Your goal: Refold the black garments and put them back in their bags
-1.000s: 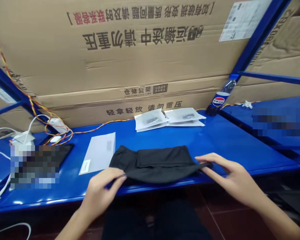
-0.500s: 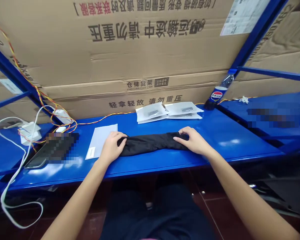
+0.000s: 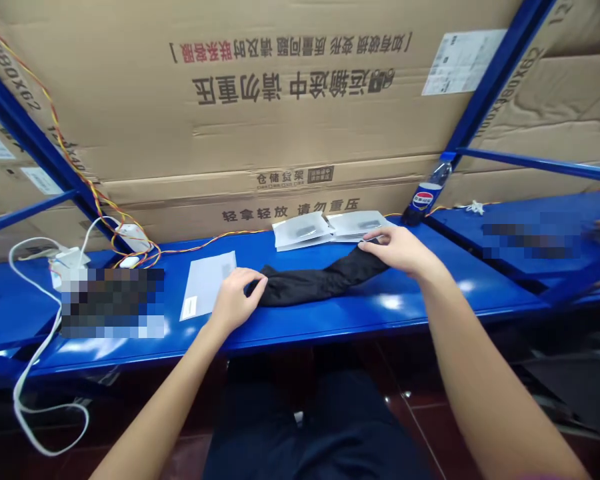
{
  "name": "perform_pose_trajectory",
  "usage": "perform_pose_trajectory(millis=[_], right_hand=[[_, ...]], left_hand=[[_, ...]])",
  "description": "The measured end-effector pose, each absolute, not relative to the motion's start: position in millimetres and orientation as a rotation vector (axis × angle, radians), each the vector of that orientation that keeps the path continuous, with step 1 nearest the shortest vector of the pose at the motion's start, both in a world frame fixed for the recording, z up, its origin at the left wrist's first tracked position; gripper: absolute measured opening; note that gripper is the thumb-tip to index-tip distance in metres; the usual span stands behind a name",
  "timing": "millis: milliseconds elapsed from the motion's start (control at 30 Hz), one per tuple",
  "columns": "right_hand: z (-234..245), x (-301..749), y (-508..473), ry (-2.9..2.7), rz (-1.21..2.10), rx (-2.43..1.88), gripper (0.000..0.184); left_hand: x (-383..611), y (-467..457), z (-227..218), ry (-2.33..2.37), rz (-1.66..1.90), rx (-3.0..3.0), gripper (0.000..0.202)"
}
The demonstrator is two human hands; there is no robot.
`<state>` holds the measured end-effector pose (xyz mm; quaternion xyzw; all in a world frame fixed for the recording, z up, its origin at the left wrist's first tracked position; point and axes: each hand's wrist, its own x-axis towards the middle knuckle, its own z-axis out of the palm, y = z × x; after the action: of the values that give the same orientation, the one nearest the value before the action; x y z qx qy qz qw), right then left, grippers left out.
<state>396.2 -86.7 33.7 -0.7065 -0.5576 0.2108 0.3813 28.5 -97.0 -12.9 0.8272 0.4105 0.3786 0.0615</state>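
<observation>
A black cloth (image 3: 320,281), folded into a long narrow strip, lies across the blue shelf (image 3: 420,307). My left hand (image 3: 236,299) grips its left end with curled fingers. My right hand (image 3: 399,248) pinches its right end, which sits higher and farther back, right beside the clear packets (image 3: 330,228). The strip slants from lower left to upper right between my hands.
A white envelope (image 3: 207,283) lies left of the cloth. A cola bottle (image 3: 424,197) stands at the blue upright. Cables, white adapters (image 3: 70,257) and a blurred dark object sit at the left. Large cardboard boxes (image 3: 290,120) fill the back.
The flat cloth was folded away from me into a narrow strip. Since then my right hand has carried its end back toward the clear packets, slanting the strip.
</observation>
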Motion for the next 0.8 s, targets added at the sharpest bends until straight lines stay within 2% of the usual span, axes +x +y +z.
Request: perform_pose_trajectory(millis=[200,333,400,600,800], right_hand=[[8,290,-83,-1.662,0.192,-1.84,0.028],[-16,243,-100,-1.744,0.226,-1.755,0.025],[-21,251,-110,-1.691,0.236,-1.717,0.024],[-39,302,-131,-1.453,0.095,-1.891,0.043],[-41,316,-129,-1.334,0.389,-1.879,0.023]], left_hand=[[52,-117,-30,1.164,1.047,2.59,0.017],[53,-120,-40,1.198,1.038,2.61,0.018],[51,-120,-41,1.213,1.046,2.605,0.02],[52,-121,-41,1.21,1.057,2.597,0.021],[53,-122,-40,1.188,1.112,2.596,0.019]])
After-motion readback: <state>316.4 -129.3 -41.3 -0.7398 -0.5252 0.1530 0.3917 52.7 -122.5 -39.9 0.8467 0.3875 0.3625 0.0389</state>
